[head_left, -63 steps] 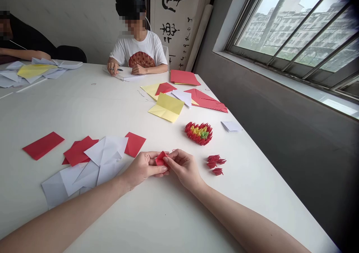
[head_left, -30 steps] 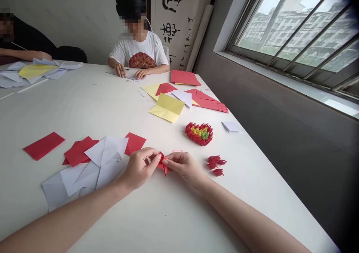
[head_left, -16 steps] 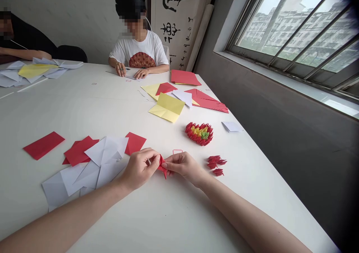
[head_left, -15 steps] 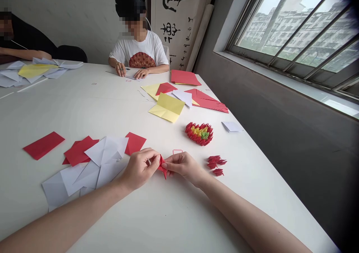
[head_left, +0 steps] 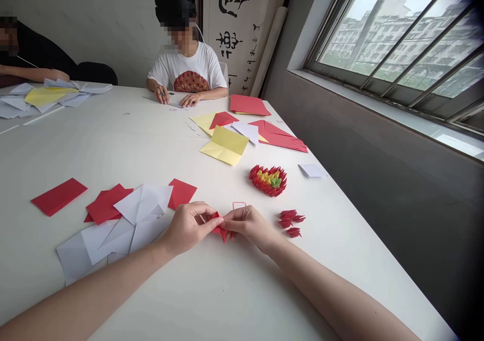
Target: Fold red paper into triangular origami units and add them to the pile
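The left hand (head_left: pixel 186 227) and right hand (head_left: pixel 249 226) pinch a small folded red paper unit (head_left: pixel 219 227) between them, over the white bench (head_left: pixel 113 144); both grips are closed on it; bare bench lies in front of the wrists and runs to the bench's right edge (head_left: pixel 380 245); three small red units (head_left: pixel 289 221) sit just beyond the right hand; a heart-shaped red-and-yellow origami assembly (head_left: pixel 267 181) lies further off; white sheets (head_left: pixel 121 235) and a red square (head_left: pixel 181 193) lie beside the left hand; a person in a white T-shirt (head_left: pixel 187 66) sits across the bench, before a calligraphy scroll (head_left: pixel 230 33); a barred window (head_left: pixel 393 33) fills the right wall.
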Demonstrator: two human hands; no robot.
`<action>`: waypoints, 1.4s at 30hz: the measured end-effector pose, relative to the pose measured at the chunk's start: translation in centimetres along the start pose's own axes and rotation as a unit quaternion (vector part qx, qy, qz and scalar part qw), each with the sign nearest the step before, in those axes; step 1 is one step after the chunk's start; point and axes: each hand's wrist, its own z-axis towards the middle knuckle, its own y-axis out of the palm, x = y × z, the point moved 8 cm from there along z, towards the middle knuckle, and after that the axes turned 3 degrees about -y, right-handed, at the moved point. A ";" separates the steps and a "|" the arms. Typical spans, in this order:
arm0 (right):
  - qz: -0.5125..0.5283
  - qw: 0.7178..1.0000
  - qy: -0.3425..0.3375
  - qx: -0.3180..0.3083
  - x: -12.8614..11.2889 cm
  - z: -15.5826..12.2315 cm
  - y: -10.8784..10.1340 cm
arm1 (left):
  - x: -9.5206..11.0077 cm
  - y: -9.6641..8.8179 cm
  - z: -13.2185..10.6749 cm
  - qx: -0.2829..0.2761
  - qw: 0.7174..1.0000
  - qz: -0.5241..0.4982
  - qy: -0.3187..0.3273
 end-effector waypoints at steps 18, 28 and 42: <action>-0.046 0.999 -0.007 -0.003 0.2 0.0 0.0 | -0.2 0.0 0.0 -0.003 1.000 -0.027 -0.007; -0.067 0.998 -0.006 0.011 0.2 -0.1 0.1 | -0.1 0.1 0.1 0.012 1.000 -0.013 -0.009; 0.026 0.995 -0.049 0.079 0.1 -0.2 -0.4 | 0.1 -1.1 -0.2 0.075 0.996 -0.026 0.029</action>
